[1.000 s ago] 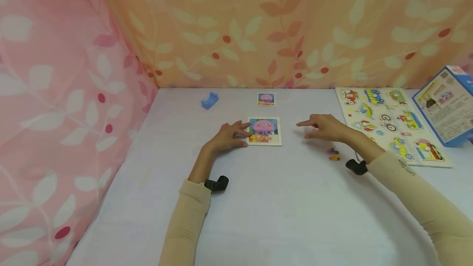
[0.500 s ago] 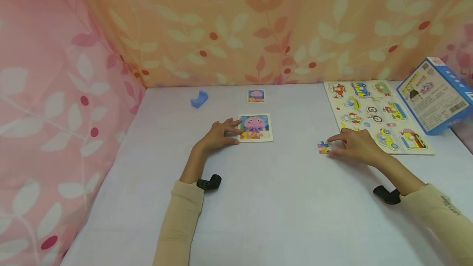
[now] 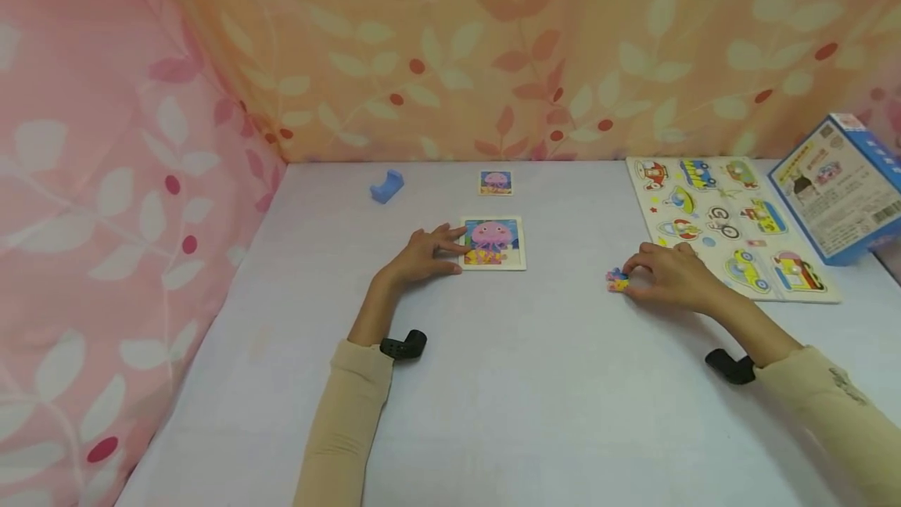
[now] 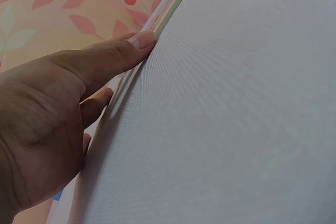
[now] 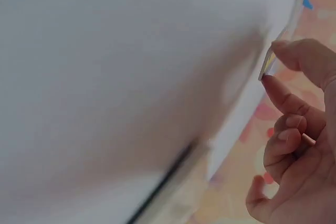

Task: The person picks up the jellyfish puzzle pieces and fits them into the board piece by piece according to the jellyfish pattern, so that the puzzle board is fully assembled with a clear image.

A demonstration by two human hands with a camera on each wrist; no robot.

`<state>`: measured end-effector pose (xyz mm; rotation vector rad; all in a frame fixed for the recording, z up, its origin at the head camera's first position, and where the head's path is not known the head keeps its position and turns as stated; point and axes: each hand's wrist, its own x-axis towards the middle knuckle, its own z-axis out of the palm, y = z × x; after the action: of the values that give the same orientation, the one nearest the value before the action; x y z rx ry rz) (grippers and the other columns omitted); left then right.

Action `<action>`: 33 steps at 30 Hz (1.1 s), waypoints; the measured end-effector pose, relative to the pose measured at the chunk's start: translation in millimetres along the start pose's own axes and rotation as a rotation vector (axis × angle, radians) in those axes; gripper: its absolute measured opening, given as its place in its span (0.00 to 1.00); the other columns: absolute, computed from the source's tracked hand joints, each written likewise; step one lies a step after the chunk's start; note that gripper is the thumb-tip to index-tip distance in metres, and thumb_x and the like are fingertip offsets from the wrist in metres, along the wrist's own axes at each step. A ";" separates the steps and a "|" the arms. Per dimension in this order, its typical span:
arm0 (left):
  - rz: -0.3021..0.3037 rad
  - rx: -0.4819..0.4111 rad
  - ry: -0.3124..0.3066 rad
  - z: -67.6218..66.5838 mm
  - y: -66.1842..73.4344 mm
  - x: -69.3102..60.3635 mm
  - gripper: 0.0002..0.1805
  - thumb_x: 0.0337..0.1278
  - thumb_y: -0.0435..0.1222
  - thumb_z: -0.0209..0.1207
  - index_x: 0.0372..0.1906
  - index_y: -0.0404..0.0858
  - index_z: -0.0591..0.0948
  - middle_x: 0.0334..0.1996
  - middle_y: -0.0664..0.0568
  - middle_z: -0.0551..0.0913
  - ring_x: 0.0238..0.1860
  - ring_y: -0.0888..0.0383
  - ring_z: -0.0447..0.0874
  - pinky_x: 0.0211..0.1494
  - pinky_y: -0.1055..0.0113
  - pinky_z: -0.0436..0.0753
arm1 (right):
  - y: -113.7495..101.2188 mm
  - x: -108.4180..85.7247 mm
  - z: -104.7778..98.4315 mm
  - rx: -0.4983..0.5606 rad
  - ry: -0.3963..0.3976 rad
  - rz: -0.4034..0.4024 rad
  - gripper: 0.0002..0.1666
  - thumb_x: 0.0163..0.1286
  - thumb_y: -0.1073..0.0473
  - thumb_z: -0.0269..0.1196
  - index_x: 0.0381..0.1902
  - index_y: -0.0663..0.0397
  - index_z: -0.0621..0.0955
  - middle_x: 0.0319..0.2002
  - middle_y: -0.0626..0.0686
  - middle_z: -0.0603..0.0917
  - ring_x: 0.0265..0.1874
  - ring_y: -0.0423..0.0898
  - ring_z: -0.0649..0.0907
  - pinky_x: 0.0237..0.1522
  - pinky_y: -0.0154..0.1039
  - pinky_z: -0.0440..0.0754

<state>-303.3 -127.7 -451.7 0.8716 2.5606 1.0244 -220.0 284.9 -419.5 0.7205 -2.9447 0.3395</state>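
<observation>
A square jellyfish jigsaw puzzle [image 3: 491,238] in a white frame lies flat on the table. Bare white shows at its lower right corner. My left hand [image 3: 422,253] rests at its left side, fingers spread over the edge, and the thumb [image 4: 139,43] touches the frame's edge in the left wrist view. Well to the right, my right hand [image 3: 669,278] pinches a small jigsaw piece [image 3: 615,281] of pink, blue and yellow between thumb and forefinger. The right wrist view has that piece edge-on and tilted; its other fingers [image 5: 283,148] are curled beneath.
Behind the puzzle lies a small jellyfish picture card [image 3: 496,183]. A blue plastic holder [image 3: 387,186] stands to its left. At the right are a peg board of vehicles [image 3: 711,245], close to my right hand, and a blue box [image 3: 834,190]. Patterned curtains border the table.
My right hand has come back rightward from near the puzzle to the loose piece and now pinches it. My left hand has stayed at the puzzle; the head view has shifted slightly.
</observation>
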 end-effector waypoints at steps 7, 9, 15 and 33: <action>-0.005 -0.004 0.002 2.0 -1.3 1.7 0.22 0.47 0.41 0.66 0.52 0.45 0.80 0.68 0.57 0.63 0.74 0.55 0.44 0.72 0.48 0.33 | -31.9 48.0 0.6 0.135 -0.026 -0.068 0.12 0.49 0.55 0.69 0.33 0.52 0.83 0.26 0.47 0.77 0.21 0.39 0.67 0.26 0.33 0.62; 0.005 -0.011 0.003 3.2 -1.0 2.0 0.22 0.47 0.40 0.66 0.52 0.45 0.80 0.68 0.56 0.63 0.74 0.54 0.44 0.72 0.47 0.33 | -42.5 64.7 6.4 0.140 -0.043 -0.079 0.13 0.50 0.55 0.69 0.33 0.52 0.84 0.26 0.47 0.77 0.22 0.40 0.68 0.28 0.35 0.62; 0.002 -0.017 0.006 4.6 1.1 1.3 0.22 0.47 0.40 0.66 0.52 0.44 0.80 0.68 0.56 0.63 0.74 0.53 0.45 0.72 0.47 0.34 | -69.2 101.2 24.0 0.164 -0.074 -0.079 0.14 0.49 0.53 0.67 0.34 0.52 0.84 0.25 0.49 0.76 0.23 0.41 0.69 0.30 0.37 0.59; -0.002 0.009 0.002 -1.1 1.1 0.2 0.22 0.48 0.41 0.65 0.52 0.45 0.80 0.68 0.58 0.62 0.74 0.54 0.44 0.72 0.48 0.34 | -75.7 121.6 37.0 0.386 -0.098 -0.041 0.18 0.52 0.52 0.70 0.41 0.51 0.85 0.24 0.49 0.69 0.24 0.43 0.64 0.29 0.36 0.58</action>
<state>-303.4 -127.6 -450.2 0.8708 2.5684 1.0146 -293.7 156.7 -423.7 0.8571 -2.9811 0.9104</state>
